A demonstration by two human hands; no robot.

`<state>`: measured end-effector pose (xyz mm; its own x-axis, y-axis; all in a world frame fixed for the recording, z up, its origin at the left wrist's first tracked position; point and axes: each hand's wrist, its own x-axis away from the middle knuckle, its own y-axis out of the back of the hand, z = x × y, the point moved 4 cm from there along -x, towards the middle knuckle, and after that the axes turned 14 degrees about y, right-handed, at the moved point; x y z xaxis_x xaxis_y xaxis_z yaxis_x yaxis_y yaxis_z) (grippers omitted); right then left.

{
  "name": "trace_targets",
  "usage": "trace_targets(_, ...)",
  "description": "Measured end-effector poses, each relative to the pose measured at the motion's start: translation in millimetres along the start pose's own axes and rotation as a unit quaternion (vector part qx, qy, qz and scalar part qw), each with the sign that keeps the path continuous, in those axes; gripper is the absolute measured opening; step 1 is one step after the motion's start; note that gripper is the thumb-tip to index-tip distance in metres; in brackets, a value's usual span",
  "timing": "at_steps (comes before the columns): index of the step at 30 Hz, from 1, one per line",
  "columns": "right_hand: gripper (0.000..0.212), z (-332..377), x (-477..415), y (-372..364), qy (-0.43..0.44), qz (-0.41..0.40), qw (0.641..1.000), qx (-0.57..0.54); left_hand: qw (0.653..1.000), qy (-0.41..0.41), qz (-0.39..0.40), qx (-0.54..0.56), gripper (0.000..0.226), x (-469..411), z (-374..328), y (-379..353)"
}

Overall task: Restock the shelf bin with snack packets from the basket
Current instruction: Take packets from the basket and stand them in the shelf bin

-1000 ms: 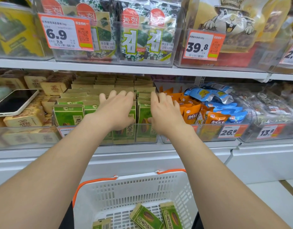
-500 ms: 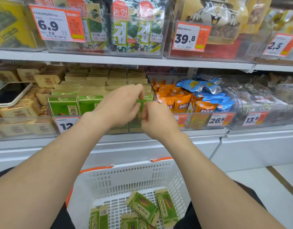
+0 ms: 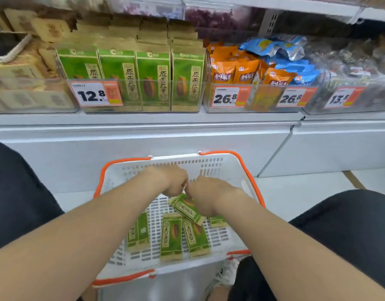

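Pinches the tilted green paper snack packet (image 3: 185, 209) only at its far end, left hand (image 3: 173, 181) and right hand (image 3: 206, 192) curled, so may let it slip back into the white orange-rimmed plastic basket (image 3: 211, 168).

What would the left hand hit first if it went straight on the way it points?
Probably the tilted green packet, just under its fingertips: the left hand points down into the basket. They may already touch; depth is unclear.
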<state>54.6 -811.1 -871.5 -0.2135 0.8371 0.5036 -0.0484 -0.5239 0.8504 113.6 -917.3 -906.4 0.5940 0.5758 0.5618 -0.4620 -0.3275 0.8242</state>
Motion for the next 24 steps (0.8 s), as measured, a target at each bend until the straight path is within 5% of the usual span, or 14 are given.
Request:
trace_targets(3, 0.021, 14.7, -1.9, -29.9, 0.004, 0.010, 1.000, 0.023, 0.999, 0.004, 0.049, -0.002, 0.022, -8.1, -10.1, -51.2)
trace_targets(8, 0.012, 23.1, -4.9, -63.4, 0.001, 0.021, 0.998, 0.063, 0.992, 0.031, 0.112, 0.052, 0.068, -8.5, -21.4, -124.7)
trace_targets(17, 0.020, 4.1, -11.6, -80.9, -0.034, 0.073, 0.994, 0.076, 0.977, 0.017, 0.210, -0.015, 0.101, -5.2, -39.8, -180.6)
trace_targets(24, 0.020, 5.8, -26.4, -76.4, -0.008, 0.071, 0.997, 0.024, 0.977, 0.061, 0.201, 0.029, 0.096, -24.4, -29.6, -198.9)
